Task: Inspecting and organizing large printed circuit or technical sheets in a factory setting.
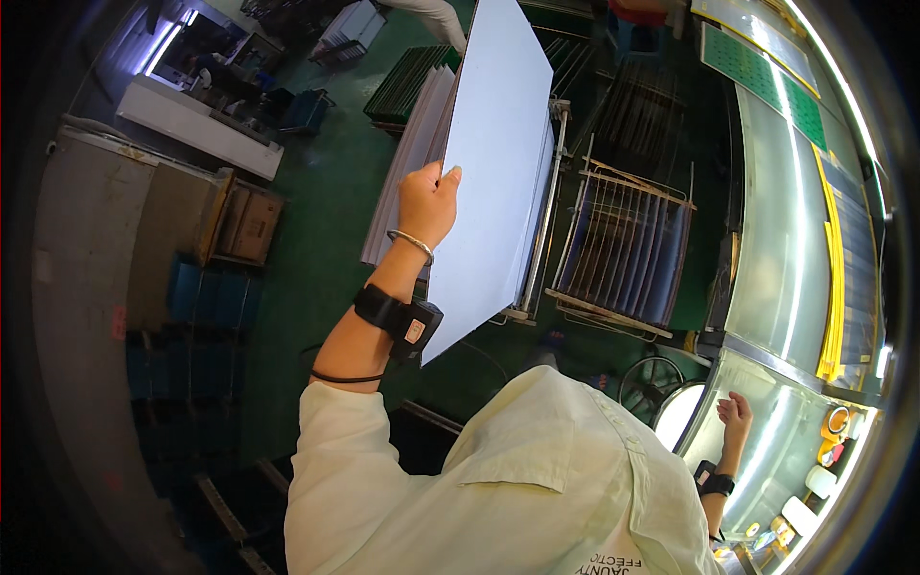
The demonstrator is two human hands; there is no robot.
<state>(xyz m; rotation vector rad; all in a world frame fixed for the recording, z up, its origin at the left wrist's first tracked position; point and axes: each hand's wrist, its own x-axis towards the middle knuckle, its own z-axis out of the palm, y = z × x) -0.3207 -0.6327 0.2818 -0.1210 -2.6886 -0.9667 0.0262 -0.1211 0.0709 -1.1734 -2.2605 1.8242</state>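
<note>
My left hand [428, 208] is closed on the left edge of a large white sheet [498, 163], thumb on its face and fingers behind it. The sheet stands steeply tilted, hiding part of what lies behind. More pale sheets [412, 177] stand in a stack just left of it, and others show along its right side. Well apart, my right hand [736, 410] is raised over the glass-topped worktable [781, 240] on the right. Its fingers are loosely bent and apart, and I see nothing in them.
A wire rack [628, 249] holding several dark panels stands between the sheet and the worktable. Yellow-edged frames [829, 278], a green perforated board [757, 81] and tape rolls [837, 422] lie on the worktable. A black handwheel [650, 381] is near its base. Cardboard boxes [251, 225] sit left.
</note>
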